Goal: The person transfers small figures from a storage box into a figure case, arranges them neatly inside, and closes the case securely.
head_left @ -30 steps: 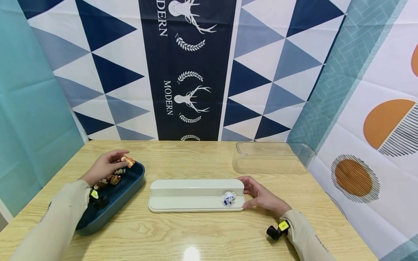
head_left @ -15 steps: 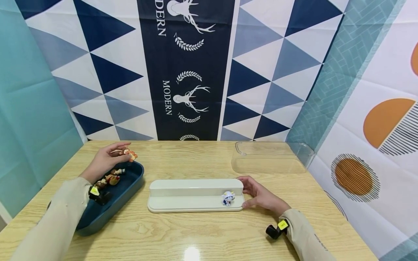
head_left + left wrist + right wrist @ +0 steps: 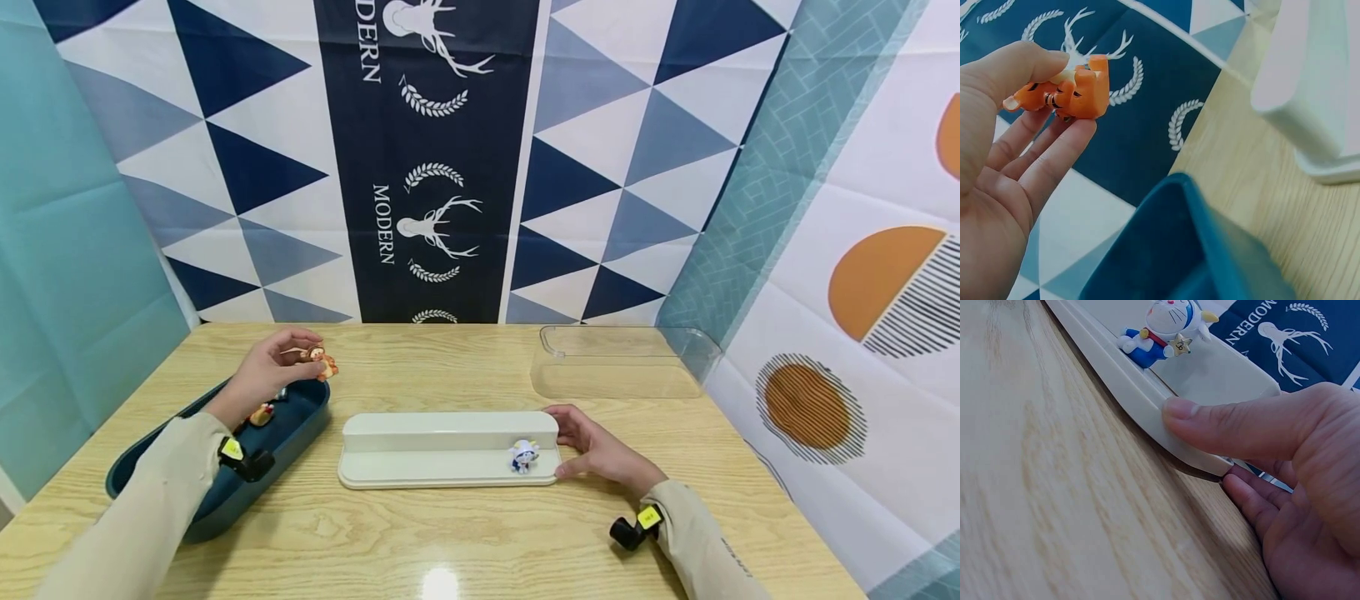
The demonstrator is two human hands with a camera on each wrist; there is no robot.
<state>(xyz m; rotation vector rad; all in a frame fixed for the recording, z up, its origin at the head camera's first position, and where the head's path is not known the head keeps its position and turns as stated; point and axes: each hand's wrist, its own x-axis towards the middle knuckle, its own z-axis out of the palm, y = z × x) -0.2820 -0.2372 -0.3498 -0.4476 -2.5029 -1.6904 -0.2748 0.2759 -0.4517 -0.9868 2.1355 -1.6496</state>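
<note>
My left hand [image 3: 273, 369] pinches an orange tiger figurine [image 3: 321, 363] between thumb and fingers, above the far end of a dark blue bin [image 3: 258, 492]. In the left wrist view, the tiger figurine [image 3: 1079, 94] lies sideways, showing black stripes. At the table's middle is a cream two-level display stand [image 3: 412, 468]. My right hand [image 3: 603, 450] grips the stand's right end, thumb on its front rim [image 3: 1147, 422] and fingers around the end. A white-and-blue cat figurine [image 3: 523, 456], holding a gold star, sits on the stand's lower level near that hand.
Several small figurines [image 3: 262, 414] lie in the blue bin, partly hidden by my left arm. A clear plastic cover [image 3: 622, 367] stands at the back right of the wooden table [image 3: 442, 367]. Patterned cloth walls [image 3: 431, 167] border the table's back and sides.
My left hand has lifted the tiger figurine up out of the blue bin and moved it right, toward the bin's far right corner. My right hand has stayed on the stand.
</note>
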